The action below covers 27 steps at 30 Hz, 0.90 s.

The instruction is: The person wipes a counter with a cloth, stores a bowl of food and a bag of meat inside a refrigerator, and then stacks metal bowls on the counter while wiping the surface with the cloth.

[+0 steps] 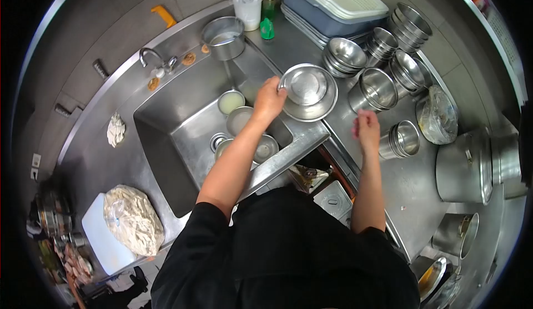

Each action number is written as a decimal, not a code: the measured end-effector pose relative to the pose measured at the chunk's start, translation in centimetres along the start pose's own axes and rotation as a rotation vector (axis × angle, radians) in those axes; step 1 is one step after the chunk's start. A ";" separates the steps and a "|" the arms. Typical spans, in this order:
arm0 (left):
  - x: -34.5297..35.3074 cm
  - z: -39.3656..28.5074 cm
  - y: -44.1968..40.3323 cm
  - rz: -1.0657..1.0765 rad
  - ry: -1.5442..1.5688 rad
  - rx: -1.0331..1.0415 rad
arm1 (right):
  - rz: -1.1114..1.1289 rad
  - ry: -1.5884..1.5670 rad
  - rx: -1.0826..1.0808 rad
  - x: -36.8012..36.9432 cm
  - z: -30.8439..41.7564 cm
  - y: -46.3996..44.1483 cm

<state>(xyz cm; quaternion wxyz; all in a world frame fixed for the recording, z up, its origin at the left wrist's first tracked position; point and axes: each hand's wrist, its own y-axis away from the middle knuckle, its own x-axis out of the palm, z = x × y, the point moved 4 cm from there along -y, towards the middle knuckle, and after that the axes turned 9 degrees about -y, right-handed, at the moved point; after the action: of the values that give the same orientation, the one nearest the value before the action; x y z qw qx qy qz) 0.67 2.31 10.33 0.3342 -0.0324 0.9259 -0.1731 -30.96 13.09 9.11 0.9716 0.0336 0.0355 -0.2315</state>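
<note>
My left hand (pixel 270 101) is closed on the near rim of a shiny metal bowl (pixel 308 87), held over the sink's right edge. My right hand (pixel 367 130) is on the right, its fingers loosely apart with nothing visible in them. It is just in front of a deep metal pot (pixel 377 87) and left of a nested set of metal cups (pixel 405 138). In the sink (pixel 186 137), a small container of cloudy liquid (pixel 231 102) stands beside several metal bowls (pixel 265 148), partly hidden by my left forearm.
Stacked metal bowls (pixel 344 54) line the right counter, below a grey tub (pixel 333 12). A large lidded pot (pixel 463 165) stands farther right. Behind the sink are a faucet (pixel 152 56) and a round pan (pixel 223 37). A filled plastic bag (pixel 133 220) lies on a board at left.
</note>
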 end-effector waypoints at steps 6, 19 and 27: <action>5.4 -2.7 -0.3 -0.093 0.020 0.385 | 0.062 -0.042 -0.147 3.7 -0.2 -2.2; 6.4 -4.1 0.4 0.211 0.487 -0.710 | -0.107 0.052 -0.029 4.8 -3.4 -2.2; 6.2 -4.7 1.2 0.262 0.557 -0.684 | -0.190 -0.017 -0.019 5.2 -4.8 -1.6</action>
<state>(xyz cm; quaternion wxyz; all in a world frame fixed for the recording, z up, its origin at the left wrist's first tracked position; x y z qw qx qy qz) -7.06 3.72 9.55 0.0620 0.0244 0.9807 0.1839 -27.32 9.74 3.86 0.9459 0.0188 0.0323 -0.3223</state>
